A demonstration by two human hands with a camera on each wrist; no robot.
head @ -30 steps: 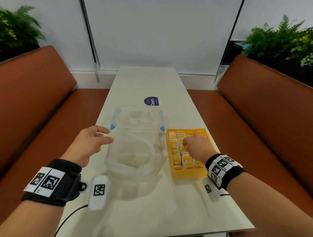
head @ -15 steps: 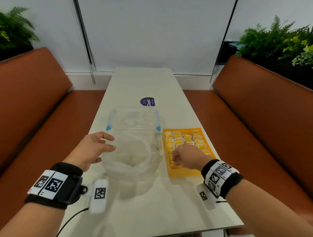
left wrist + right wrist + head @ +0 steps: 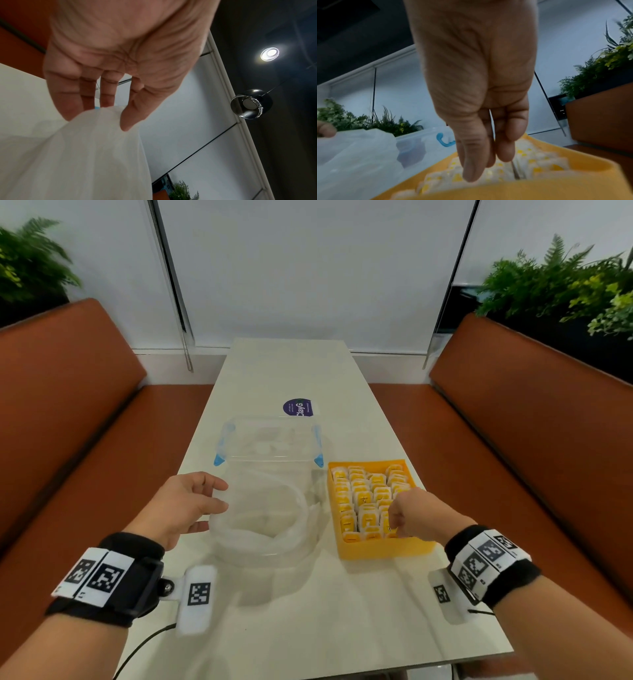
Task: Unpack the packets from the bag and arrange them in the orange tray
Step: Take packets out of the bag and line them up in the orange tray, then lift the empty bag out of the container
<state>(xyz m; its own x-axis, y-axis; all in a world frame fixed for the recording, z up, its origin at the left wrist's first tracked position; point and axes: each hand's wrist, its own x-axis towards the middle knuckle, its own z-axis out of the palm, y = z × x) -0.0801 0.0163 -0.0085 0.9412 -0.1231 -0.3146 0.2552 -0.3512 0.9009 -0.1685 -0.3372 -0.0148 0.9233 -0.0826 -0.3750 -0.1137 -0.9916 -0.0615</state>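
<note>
The head view looks forward and down along the long white table (image 3: 308,604). Each wrist view looks up close past its fingers; all three share the crumpled clear plastic bag (image 3: 263,518) (image 3: 77,155) (image 3: 356,147).

Packets (image 3: 368,501) upright in orange tray (image 3: 383,551)

Right hand (image 3: 481,121), fingers down over packets (image 3: 530,161) in the orange tray (image 3: 573,189); bag (image 3: 356,155) and clear box (image 3: 419,146) left.
</note>
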